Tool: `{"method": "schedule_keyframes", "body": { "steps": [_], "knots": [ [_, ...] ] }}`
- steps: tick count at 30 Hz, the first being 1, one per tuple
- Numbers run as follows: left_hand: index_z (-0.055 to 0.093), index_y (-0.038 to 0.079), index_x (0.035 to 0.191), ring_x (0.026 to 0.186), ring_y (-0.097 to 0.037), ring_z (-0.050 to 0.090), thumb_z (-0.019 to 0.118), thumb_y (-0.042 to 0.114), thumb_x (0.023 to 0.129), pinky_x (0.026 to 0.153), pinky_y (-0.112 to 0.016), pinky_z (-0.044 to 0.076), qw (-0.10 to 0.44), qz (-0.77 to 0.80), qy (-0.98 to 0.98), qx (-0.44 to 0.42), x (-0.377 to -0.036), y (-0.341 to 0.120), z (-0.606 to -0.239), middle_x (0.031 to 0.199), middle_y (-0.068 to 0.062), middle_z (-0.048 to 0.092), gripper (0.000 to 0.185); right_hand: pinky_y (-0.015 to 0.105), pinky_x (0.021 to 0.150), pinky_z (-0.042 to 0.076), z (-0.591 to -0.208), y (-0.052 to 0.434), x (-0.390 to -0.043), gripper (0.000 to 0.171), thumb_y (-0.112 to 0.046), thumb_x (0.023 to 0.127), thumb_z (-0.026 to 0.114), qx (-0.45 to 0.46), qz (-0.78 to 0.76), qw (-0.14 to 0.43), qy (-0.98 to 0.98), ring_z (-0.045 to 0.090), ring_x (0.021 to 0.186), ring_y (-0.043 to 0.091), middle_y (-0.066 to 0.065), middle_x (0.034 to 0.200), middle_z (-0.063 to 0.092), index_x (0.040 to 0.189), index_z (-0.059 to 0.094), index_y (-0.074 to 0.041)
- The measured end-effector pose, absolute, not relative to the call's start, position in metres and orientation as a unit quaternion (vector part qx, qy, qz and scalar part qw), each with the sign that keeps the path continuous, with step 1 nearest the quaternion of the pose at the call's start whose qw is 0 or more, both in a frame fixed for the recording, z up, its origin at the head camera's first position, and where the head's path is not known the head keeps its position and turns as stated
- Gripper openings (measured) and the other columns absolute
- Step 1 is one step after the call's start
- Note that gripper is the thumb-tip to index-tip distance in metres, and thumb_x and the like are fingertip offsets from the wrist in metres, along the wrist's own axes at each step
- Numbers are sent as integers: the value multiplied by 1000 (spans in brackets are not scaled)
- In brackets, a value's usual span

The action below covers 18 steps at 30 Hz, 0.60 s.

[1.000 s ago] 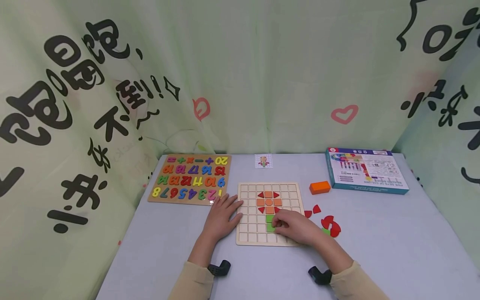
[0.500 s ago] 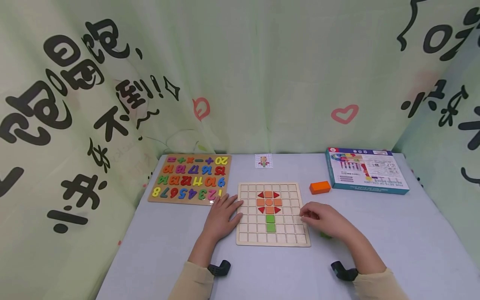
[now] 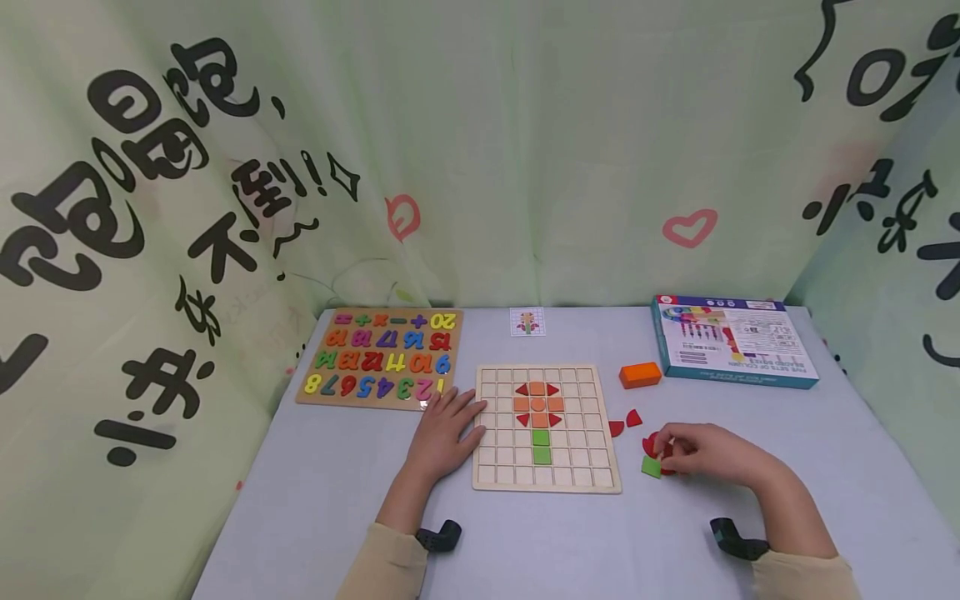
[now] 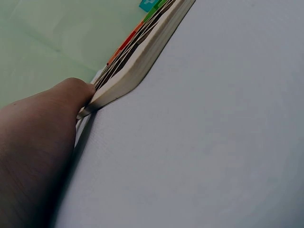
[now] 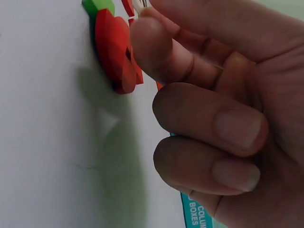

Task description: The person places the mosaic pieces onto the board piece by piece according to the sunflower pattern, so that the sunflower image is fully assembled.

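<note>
My left hand (image 3: 442,435) lies flat with its fingers spread along the left edge of the wooden grid board (image 3: 497,458); its thumb touches the board's edge in the left wrist view. On the grid, orange pieces (image 3: 537,389) and red triangles (image 3: 555,420) form a flower above two green squares (image 3: 542,447). My right hand (image 3: 712,454) is right of the board, its fingertips over a cluster of red curved pieces (image 5: 111,45) beside a loose green square (image 3: 651,467). The other fingers curl towards the palm. I cannot tell whether its fingertips pinch a piece.
Two loose red pieces (image 3: 633,417) lie by the board's right edge. An orange block stack (image 3: 640,375) and a flat box (image 3: 738,346) are at the back right. A number board (image 3: 375,358) sits at the left, a small pattern card (image 3: 527,322) behind the grid.
My right hand has left the lower green square on the board and moved right, to the red pieces. The left hand stays on the board's left edge.
</note>
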State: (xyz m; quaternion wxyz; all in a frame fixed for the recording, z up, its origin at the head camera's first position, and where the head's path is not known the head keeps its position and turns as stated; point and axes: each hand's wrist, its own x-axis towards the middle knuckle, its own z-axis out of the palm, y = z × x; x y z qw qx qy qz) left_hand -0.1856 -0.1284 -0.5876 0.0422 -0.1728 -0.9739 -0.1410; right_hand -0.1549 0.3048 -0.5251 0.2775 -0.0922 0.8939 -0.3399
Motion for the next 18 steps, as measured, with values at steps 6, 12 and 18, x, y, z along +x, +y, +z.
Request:
{"method": "schedule_keyframes", "body": {
  "steps": [6,12,18],
  "knots": [
    [53,33,143,151,-23,29,51,52,97,125,-49,19,37,-142,-974,-172,-186,-128,-587,155,7,44,49,25,64,48,-531,306,-154,26,-33,86,74,-93,-343,298,886,56,79,17,1,78,63,103,63,-17],
    [52,33,143,151,-23,29,50,53,97,125,-48,19,36,-137,-975,-170,-186,-128,-588,155,7,43,50,23,64,46,-532,302,-157,21,-31,87,74,-100,-340,266,897,54,82,16,0,82,59,104,65,-21],
    [52,34,143,151,-23,29,50,53,97,125,-48,19,36,-137,-975,-170,-186,-128,-588,155,8,43,50,23,62,44,-534,302,-157,23,-33,85,76,-115,-324,259,903,52,82,14,-1,80,56,103,66,-23]
  ]
}}
